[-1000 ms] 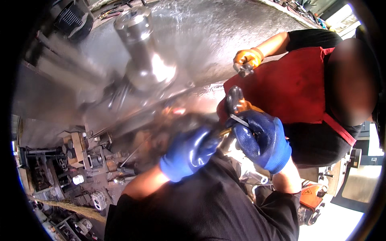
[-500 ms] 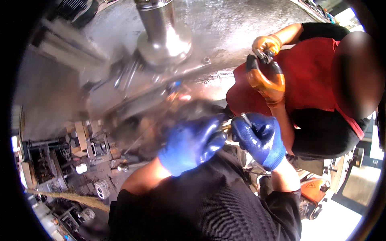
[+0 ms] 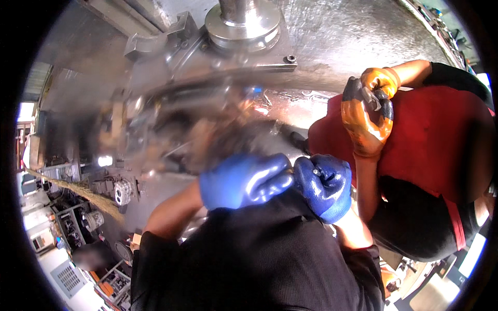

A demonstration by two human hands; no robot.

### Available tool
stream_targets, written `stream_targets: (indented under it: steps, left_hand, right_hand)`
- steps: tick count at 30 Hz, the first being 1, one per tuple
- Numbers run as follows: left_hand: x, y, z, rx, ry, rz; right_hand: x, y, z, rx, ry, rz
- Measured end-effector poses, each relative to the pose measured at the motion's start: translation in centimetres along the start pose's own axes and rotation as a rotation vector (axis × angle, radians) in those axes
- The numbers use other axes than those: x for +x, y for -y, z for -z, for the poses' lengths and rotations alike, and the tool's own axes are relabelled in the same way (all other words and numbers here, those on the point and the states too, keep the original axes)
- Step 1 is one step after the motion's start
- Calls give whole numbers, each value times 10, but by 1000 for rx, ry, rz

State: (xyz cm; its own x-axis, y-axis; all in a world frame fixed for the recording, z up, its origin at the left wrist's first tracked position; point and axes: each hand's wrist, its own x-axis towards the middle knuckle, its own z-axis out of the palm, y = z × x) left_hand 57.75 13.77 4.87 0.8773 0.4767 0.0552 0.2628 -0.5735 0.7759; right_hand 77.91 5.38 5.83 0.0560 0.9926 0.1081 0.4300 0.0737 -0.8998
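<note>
My two hands, in shiny blue coated gloves, are close together in front of my black shirt. My left hand (image 3: 246,181) is closed, its knuckles nearly touching the right; a glimpse of brass colour shows at its fingertips, and what it grips is mostly hidden. My right hand (image 3: 326,186) is curled into a fist around a small metal piece (image 3: 316,171), of which only a bright end shows between thumb and fingers. Beyond on the right, a co-worker's hands in orange and black gloves (image 3: 367,124) hold a small dark metal part (image 3: 371,98).
A round metal flange with a column (image 3: 244,26) stands on a steel table (image 3: 332,41) ahead. Wrenches (image 3: 314,94) lie lower down beyond its edge. The co-worker in a red apron (image 3: 415,140) sits close on the right. A straw broom (image 3: 85,194) and machine parts are at left.
My hands have drawn closer together and closed more tightly; the brass piece and metal pin that showed are now mostly covered. The view has shifted, and the co-worker still holds the part.
</note>
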Motion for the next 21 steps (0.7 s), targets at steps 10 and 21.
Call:
stream_targets:
  steps: [10, 21]
  left_hand:
    - [-56, -19, 5, -727, -785, 293]
    - [-125, 17, 92, -1106, -1715, -203]
  right_hand:
    - [13, 14, 20, 410, -19, -215]
    - [33, 15, -72, 115, 635, 171]
